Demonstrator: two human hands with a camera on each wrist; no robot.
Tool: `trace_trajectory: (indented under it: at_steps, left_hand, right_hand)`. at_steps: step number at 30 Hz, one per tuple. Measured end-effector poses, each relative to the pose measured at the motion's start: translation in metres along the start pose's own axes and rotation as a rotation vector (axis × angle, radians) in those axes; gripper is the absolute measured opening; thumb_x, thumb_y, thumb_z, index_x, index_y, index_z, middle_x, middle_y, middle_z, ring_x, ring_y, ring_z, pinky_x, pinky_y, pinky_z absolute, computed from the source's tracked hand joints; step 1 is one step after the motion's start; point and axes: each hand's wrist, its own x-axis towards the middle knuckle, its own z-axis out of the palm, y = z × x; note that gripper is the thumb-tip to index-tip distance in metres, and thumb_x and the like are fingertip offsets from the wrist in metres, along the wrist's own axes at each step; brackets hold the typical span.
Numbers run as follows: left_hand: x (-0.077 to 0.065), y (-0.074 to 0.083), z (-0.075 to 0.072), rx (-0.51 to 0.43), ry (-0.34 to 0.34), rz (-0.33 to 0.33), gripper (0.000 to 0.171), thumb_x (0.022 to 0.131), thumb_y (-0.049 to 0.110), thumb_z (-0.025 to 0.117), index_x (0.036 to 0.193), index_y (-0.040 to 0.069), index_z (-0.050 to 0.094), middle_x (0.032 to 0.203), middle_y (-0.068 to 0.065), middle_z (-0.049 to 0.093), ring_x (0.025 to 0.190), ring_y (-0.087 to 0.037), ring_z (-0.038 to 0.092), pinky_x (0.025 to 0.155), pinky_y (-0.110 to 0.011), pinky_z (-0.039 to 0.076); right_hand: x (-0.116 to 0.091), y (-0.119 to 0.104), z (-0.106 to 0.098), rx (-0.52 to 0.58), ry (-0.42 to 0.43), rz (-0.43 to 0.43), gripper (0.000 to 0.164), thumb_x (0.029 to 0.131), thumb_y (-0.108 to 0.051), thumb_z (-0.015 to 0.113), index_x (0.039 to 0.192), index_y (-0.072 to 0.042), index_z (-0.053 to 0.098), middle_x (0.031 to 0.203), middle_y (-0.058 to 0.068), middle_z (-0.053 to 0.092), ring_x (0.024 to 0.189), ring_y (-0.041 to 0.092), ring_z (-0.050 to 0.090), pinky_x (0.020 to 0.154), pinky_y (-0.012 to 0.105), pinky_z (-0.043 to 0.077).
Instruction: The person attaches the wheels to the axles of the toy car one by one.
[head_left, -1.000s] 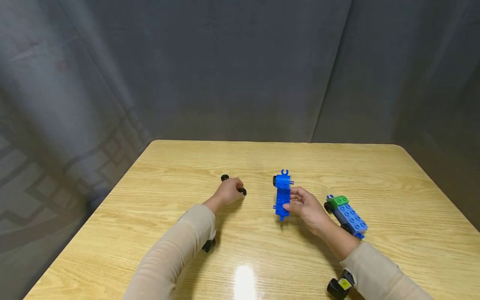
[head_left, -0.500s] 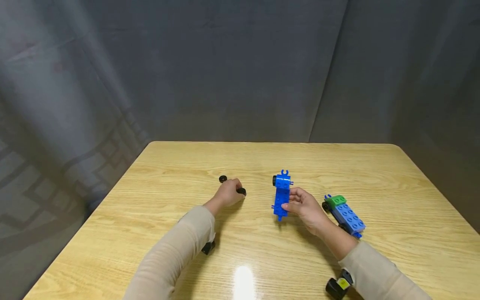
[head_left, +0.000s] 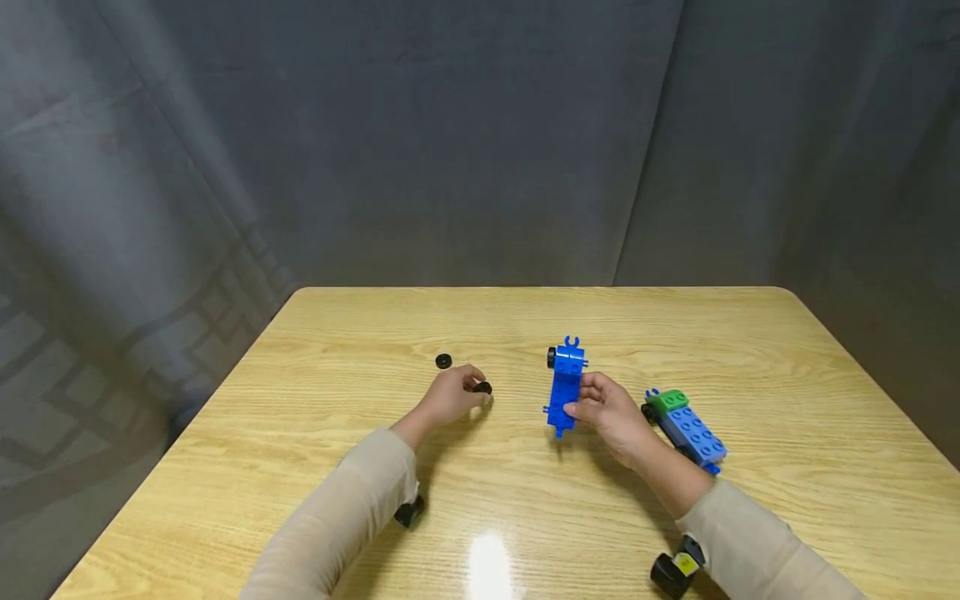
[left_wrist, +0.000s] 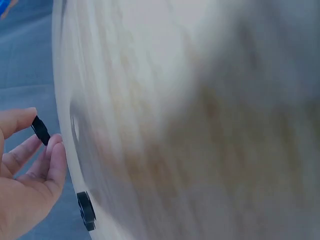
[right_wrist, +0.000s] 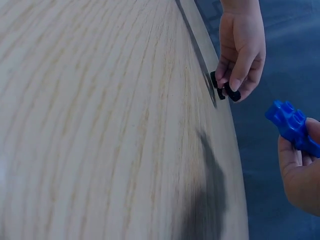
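Note:
My left hand (head_left: 452, 393) pinches a small black toy wheel (left_wrist: 41, 131) between thumb and fingers, above the table. A second black wheel (head_left: 443, 361) lies on the table just beyond that hand. My right hand (head_left: 617, 421) grips a blue toy-car base (head_left: 565, 392) by its near right side, with its thumb over the top. The base is raised off the table and has one black wheel (head_left: 551, 357) at its far left; its other visible axle pegs are bare. In the right wrist view, dark pieces (right_wrist: 221, 93) show beside the pinched wheel, too small to identify.
A toy car (head_left: 693, 433) with blue and green bricks and black wheels stands right of my right hand. The wooden table (head_left: 360, 325) ends at a grey curtain (head_left: 465, 150). Black wrist-camera mounts (head_left: 678, 568) hang below the sleeves.
My left hand has drawn back slightly with the wheel, leaving a wider gap to the wheel on the table. My right hand still holds the blue base in nearly the same place.

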Motion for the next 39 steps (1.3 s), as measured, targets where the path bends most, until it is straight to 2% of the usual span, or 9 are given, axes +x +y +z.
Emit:
trace_trajectory:
  at_steps: [5, 9, 17, 24, 29, 33, 39]
  left_hand:
    - [-0.007, 0.002, 0.000, -0.106, -0.011, 0.015, 0.025, 0.080, 0.015, 0.061, 0.104, 0.005, 0.057, 0.089, -0.005, 0.055, 0.082, -0.018, 0.052, 0.064, -0.027, 0.045]
    - [-0.010, 0.006, 0.000, -0.192, -0.018, 0.001, 0.026, 0.081, 0.015, 0.060, 0.104, 0.005, 0.055, 0.089, -0.005, 0.053, 0.081, -0.017, 0.050, 0.065, -0.027, 0.045]
    - [-0.018, 0.017, 0.000, -0.308, -0.003, 0.001, 0.025, 0.079, 0.015, 0.063, 0.101, 0.004, 0.055, 0.087, -0.004, 0.054, 0.079, -0.016, 0.050, 0.067, -0.027, 0.044]
    - [-0.025, 0.028, 0.002, -0.409, -0.019, 0.022, 0.029, 0.078, 0.014, 0.064, 0.102, 0.001, 0.055, 0.089, -0.005, 0.055, 0.080, -0.016, 0.051, 0.068, -0.026, 0.046]
    - [-0.028, 0.034, 0.004, -0.462, -0.024, 0.034, 0.031, 0.077, 0.011, 0.064, 0.104, -0.001, 0.054, 0.091, -0.006, 0.057, 0.080, -0.015, 0.054, 0.070, -0.026, 0.047]
    - [-0.029, 0.037, 0.006, -0.492, -0.031, 0.045, 0.030, 0.077, 0.008, 0.064, 0.103, -0.002, 0.054, 0.090, -0.007, 0.057, 0.079, -0.015, 0.055, 0.070, -0.026, 0.047]
    - [-0.028, 0.039, 0.010, -0.544, -0.060, 0.051, 0.030, 0.075, 0.005, 0.065, 0.103, -0.003, 0.054, 0.092, -0.008, 0.058, 0.080, -0.016, 0.055, 0.070, -0.026, 0.048]
  right_hand:
    - [0.002, -0.002, 0.000, -0.012, 0.003, 0.003, 0.030, 0.080, 0.012, 0.048, 0.106, 0.013, 0.034, 0.087, 0.007, 0.049, 0.074, 0.006, 0.052, 0.067, 0.019, 0.045]
    - [0.004, -0.005, 0.000, -0.012, 0.006, 0.001, 0.031, 0.080, 0.010, 0.049, 0.107, 0.013, 0.033, 0.087, 0.006, 0.048, 0.074, 0.006, 0.052, 0.067, 0.020, 0.045]
    - [0.004, -0.008, -0.001, -0.017, 0.014, 0.014, 0.027, 0.080, 0.010, 0.050, 0.102, 0.009, 0.035, 0.085, 0.006, 0.047, 0.071, 0.008, 0.050, 0.066, 0.024, 0.045]
    - [0.004, -0.008, -0.002, -0.018, 0.005, 0.015, 0.031, 0.081, 0.008, 0.049, 0.108, 0.014, 0.035, 0.086, 0.005, 0.051, 0.075, 0.008, 0.052, 0.067, 0.021, 0.045]
    - [0.004, -0.007, -0.002, 0.008, 0.002, -0.007, 0.027, 0.080, 0.009, 0.050, 0.103, 0.011, 0.036, 0.083, 0.002, 0.051, 0.073, 0.007, 0.051, 0.065, 0.022, 0.045]
    - [0.003, -0.006, -0.001, 0.040, 0.000, -0.025, 0.020, 0.079, 0.010, 0.050, 0.091, 0.004, 0.035, 0.074, 0.000, 0.044, 0.066, 0.007, 0.046, 0.060, 0.023, 0.043]
    - [0.003, -0.005, -0.001, 0.086, -0.008, -0.053, 0.024, 0.079, 0.013, 0.047, 0.080, -0.002, 0.028, 0.064, 0.000, 0.024, 0.057, 0.008, 0.030, 0.052, 0.021, 0.031]
